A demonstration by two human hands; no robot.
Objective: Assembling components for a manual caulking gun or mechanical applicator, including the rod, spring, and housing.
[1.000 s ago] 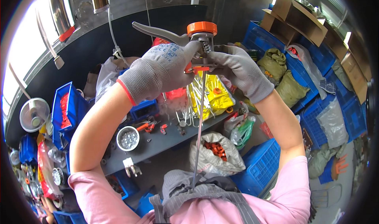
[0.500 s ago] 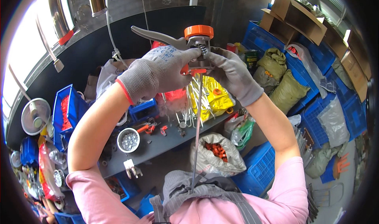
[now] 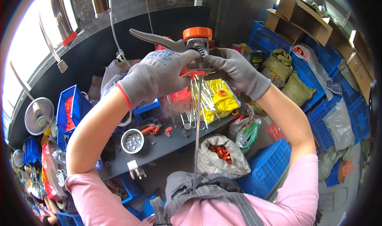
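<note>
Carefully, I'd keep my left hand [image 3: 159,76] clamped around the grey lever-handled tool with the orange cap [image 3: 191,41], held high before my chest, while my right hand [image 3: 234,70] pinches its spring end, keeping the long metal rod [image 3: 197,146] hanging plumb.
</note>
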